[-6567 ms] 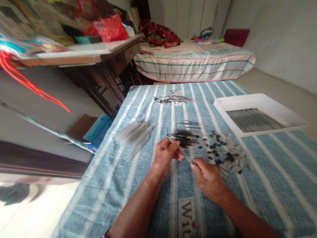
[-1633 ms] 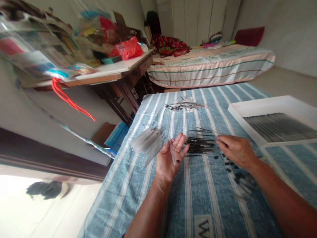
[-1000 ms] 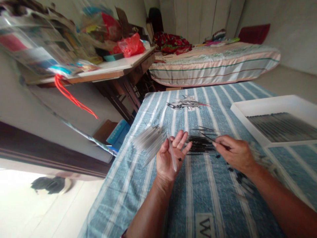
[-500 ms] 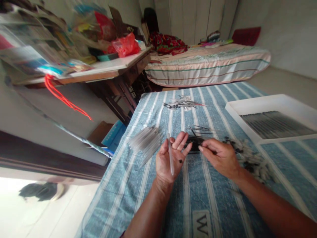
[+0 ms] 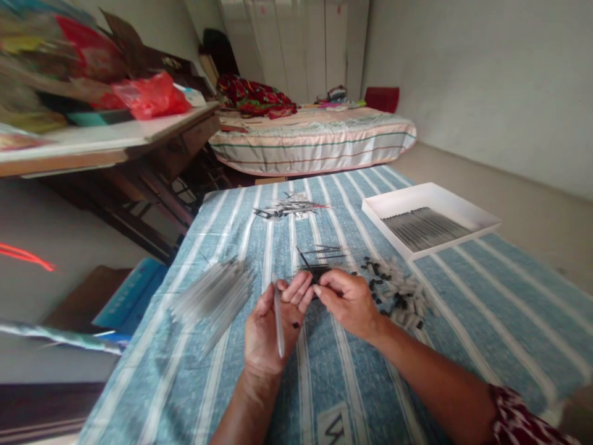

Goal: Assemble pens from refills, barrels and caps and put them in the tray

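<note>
Your right grip (image 5: 348, 301) pinches a thin black rod (image 5: 306, 262); your left grip (image 5: 267, 330) lies spread, palm up, bearing a pale tube (image 5: 278, 321) and a small black piece (image 5: 295, 325). More tubes (image 5: 215, 296) lie left of both grips.

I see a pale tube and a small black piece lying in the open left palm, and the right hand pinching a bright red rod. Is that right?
Not quite: the rod pinched by the right hand is black, not red, as the head view shows. The rest is right.
</note>
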A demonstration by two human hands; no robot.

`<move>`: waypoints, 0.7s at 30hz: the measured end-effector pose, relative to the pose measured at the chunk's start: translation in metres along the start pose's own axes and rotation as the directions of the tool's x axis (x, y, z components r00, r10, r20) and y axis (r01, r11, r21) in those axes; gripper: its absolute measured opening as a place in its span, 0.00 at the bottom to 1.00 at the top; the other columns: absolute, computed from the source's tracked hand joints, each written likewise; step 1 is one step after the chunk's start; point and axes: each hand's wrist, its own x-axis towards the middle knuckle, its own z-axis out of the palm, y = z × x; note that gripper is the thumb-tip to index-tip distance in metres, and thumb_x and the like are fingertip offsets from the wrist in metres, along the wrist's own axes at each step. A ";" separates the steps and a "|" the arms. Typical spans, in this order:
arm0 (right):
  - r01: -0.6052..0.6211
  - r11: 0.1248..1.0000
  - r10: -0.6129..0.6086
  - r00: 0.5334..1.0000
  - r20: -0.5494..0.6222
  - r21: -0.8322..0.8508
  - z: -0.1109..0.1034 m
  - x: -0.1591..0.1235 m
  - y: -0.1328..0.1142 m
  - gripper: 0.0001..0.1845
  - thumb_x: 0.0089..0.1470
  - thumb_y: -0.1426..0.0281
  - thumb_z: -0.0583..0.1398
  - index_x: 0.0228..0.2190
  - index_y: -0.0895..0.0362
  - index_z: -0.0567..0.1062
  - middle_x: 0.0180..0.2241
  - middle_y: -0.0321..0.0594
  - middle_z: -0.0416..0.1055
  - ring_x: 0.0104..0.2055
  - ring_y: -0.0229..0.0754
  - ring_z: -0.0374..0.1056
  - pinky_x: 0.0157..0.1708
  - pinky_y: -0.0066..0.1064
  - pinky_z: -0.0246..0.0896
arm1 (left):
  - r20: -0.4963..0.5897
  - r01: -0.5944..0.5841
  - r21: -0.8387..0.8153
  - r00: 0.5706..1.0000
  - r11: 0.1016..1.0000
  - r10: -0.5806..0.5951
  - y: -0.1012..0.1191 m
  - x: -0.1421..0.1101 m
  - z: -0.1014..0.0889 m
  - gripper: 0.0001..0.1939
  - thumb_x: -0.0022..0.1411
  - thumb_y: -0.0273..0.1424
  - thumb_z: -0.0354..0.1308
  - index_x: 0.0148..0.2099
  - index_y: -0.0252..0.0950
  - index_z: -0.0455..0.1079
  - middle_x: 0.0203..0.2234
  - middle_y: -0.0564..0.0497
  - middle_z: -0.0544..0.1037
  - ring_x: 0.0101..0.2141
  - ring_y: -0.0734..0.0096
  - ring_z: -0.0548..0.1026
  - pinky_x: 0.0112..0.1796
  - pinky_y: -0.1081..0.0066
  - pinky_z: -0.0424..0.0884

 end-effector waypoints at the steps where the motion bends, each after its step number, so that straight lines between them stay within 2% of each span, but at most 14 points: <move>1: -0.005 1.000 0.005 1.000 0.008 -0.001 -0.002 0.000 0.002 0.06 0.51 0.68 0.56 0.25 0.56 0.67 0.14 0.28 0.59 0.15 0.31 0.54 0.16 0.22 0.50 | -0.018 0.000 0.016 1.000 1.000 0.001 0.000 0.000 0.000 0.13 0.64 0.32 0.48 0.32 0.34 0.72 0.39 0.41 0.80 0.48 0.59 0.74 0.52 0.56 0.65; 3: 0.020 0.998 -0.019 1.000 0.011 -0.059 -0.010 0.002 0.006 0.07 0.52 0.67 0.56 0.25 0.56 0.68 0.15 0.29 0.62 0.16 0.32 0.57 0.18 0.23 0.52 | -0.062 0.004 0.057 0.998 0.998 0.000 0.001 -0.001 0.000 0.13 0.64 0.31 0.49 0.32 0.33 0.72 0.35 0.42 0.81 0.43 0.60 0.76 0.48 0.59 0.69; 6: 0.093 0.958 -0.099 0.995 -0.006 -0.272 -0.028 0.009 0.015 0.09 0.54 0.67 0.56 0.25 0.57 0.70 0.16 0.32 0.66 0.18 0.33 0.61 0.21 0.23 0.55 | -0.109 0.004 0.147 0.994 0.989 0.013 0.002 -0.003 0.000 0.09 0.62 0.30 0.53 0.34 0.32 0.72 0.29 0.45 0.81 0.37 0.62 0.79 0.41 0.64 0.73; 9: 0.186 0.857 -0.196 0.980 0.031 -0.481 -0.045 0.017 0.027 0.10 0.55 0.67 0.55 0.26 0.56 0.72 0.16 0.32 0.67 0.18 0.33 0.62 0.22 0.23 0.54 | -0.105 -0.039 0.237 0.992 0.971 0.066 0.004 -0.006 0.000 0.06 0.59 0.30 0.58 0.36 0.31 0.72 0.26 0.47 0.80 0.35 0.62 0.79 0.37 0.67 0.75; 11: 0.258 0.786 -0.271 0.961 0.062 -0.562 -0.053 0.019 0.035 0.10 0.56 0.67 0.55 0.27 0.56 0.73 0.18 0.33 0.69 0.18 0.33 0.63 0.23 0.23 0.56 | -0.095 -0.064 0.279 0.991 0.958 0.094 0.005 -0.007 0.001 0.07 0.57 0.30 0.61 0.36 0.31 0.73 0.26 0.48 0.79 0.34 0.63 0.79 0.34 0.68 0.75; 16: 0.375 0.649 -0.394 0.910 0.129 -0.663 -0.058 0.015 0.050 0.10 0.58 0.69 0.54 0.29 0.57 0.74 0.23 0.38 0.75 0.24 0.37 0.70 0.27 0.25 0.60 | -0.087 -0.070 0.396 0.990 0.915 0.114 0.008 -0.010 0.003 0.08 0.54 0.30 0.63 0.37 0.31 0.73 0.25 0.47 0.80 0.31 0.64 0.79 0.25 0.74 0.72; 21: 0.433 0.566 -0.467 0.870 0.160 -0.701 -0.061 0.012 0.052 0.10 0.59 0.70 0.54 0.31 0.58 0.75 0.27 0.42 0.77 0.28 0.39 0.72 0.31 0.28 0.63 | -0.096 -0.023 0.599 0.990 0.801 0.100 0.008 -0.013 0.002 0.10 0.54 0.33 0.63 0.37 0.31 0.74 0.23 0.46 0.79 0.24 0.69 0.75 0.19 0.78 0.63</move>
